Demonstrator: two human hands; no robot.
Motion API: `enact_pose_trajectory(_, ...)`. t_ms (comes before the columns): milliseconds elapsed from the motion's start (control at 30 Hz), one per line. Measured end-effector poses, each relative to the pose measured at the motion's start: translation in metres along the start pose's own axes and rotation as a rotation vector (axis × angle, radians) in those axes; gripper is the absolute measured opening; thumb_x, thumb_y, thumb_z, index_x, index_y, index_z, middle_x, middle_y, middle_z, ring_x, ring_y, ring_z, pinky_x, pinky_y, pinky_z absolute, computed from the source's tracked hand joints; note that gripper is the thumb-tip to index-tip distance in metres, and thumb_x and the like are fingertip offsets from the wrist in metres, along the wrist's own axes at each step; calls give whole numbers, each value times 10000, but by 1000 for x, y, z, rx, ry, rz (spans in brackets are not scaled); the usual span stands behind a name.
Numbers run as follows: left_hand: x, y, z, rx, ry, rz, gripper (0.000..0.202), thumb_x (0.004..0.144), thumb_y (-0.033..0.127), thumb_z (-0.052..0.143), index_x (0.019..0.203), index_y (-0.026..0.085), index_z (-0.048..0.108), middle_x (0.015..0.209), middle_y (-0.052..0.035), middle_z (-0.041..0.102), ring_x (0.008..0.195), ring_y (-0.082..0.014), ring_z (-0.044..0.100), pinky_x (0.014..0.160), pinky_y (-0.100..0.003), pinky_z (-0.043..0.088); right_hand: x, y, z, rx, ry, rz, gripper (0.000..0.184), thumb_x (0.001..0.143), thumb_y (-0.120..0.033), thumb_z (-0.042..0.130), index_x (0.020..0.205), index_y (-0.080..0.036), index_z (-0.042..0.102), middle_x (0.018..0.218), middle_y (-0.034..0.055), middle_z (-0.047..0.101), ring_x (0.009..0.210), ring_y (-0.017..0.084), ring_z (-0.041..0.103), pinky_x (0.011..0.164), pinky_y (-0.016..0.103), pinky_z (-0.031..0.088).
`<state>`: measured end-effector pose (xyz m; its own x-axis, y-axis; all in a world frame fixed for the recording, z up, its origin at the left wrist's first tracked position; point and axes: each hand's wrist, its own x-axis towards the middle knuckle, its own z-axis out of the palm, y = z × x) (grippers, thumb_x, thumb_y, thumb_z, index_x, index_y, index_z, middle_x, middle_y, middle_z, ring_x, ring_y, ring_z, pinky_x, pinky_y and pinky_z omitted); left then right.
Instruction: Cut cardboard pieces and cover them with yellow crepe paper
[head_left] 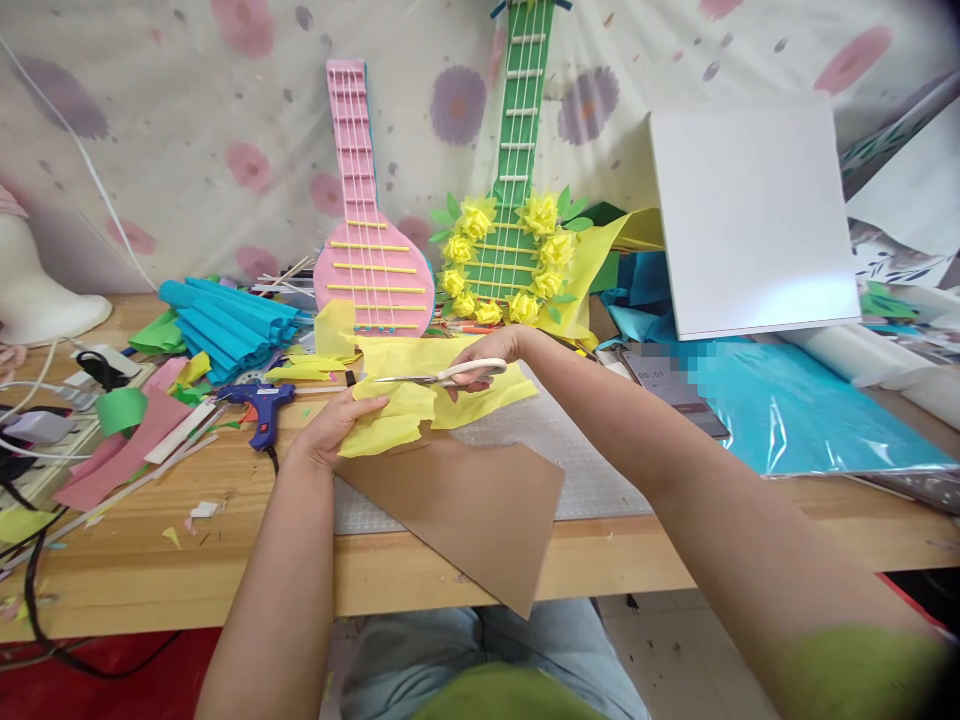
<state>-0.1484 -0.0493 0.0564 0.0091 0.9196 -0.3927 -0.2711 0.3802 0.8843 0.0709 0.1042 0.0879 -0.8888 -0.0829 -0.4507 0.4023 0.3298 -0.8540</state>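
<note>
My right hand (491, 352) is closed on the handles of white scissors (442, 377), whose blades point left into a sheet of yellow crepe paper (420, 405). My left hand (337, 422) pinches the left edge of that yellow paper just under the blade tips. The paper lies partly on a brown cardboard piece (465, 510) that overhangs the table's front edge, over a grey cutting mat (585, 470).
A blue glue gun (259, 402) lies left of my left hand. Pink (367, 250) and green (517, 200) paper guitars lean at the back, the green one ringed with yellow flowers. Folded blue paper (225, 325), a white board (757, 220), blue plastic sheet (795, 410) and scraps surround them.
</note>
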Motion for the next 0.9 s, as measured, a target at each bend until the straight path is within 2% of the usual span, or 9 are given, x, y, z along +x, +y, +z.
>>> enact_pose_trajectory(167, 3, -3, 3, 7, 12, -9, 415, 596, 167, 704, 1007, 152, 651, 855, -92, 714, 731, -250, 682, 567, -291, 555, 3, 4, -2, 7, -42, -1, 582, 753, -627, 481, 991, -104, 572, 617, -23, 460, 529, 64, 411, 525, 216, 326)
enact_pose_trajectory(333, 5, -4, 5, 33, 47, -26, 427, 583, 156, 708, 1006, 155, 655, 874, -98, 713, 768, -267, 679, 607, -308, 560, 16, 2, -3, 16, -19, 37, 557, 723, -641, 503, 890, -117, 585, 665, -6, 483, 598, 77, 439, 586, 218, 367)
enact_pose_trajectory(467, 6, -3, 5, -3, 66, 0, 440, 592, 137, 688, 1029, 167, 648, 861, -69, 714, 729, -239, 682, 596, -284, 557, 22, -6, -4, 19, -32, 60, 569, 701, -650, 519, 881, -115, 594, 649, -11, 470, 604, 79, 437, 594, 219, 370)
enact_pose_trajectory(567, 4, 0, 6, -38, 31, -13, 418, 616, 106, 647, 1032, 148, 646, 798, -54, 715, 671, -208, 677, 573, -256, 547, 20, -13, -5, 16, -28, 38, 573, 704, -636, 535, 939, -118, 595, 631, -23, 458, 569, 68, 425, 563, 217, 349)
enact_pose_trajectory(700, -1, 5, 12, -63, -7, -22, 383, 655, 52, 583, 1029, 111, 644, 723, -44, 707, 601, -165, 660, 544, -214, 525, 16, -18, -3, -35, 48, 75, 554, 697, -615, 568, 935, -115, 607, 595, -39, 450, 504, 47, 399, 494, 207, 306)
enact_pose_trajectory(900, -6, 10, 17, -51, 28, -103, 265, 708, 17, 507, 897, 73, 684, 499, -30, 631, 444, -132, 588, 457, -190, 485, 13, -18, 5, -80, 186, 125, 530, 660, -607, 608, 850, -113, 633, 491, -62, 430, 440, 37, 390, 452, 200, 274)
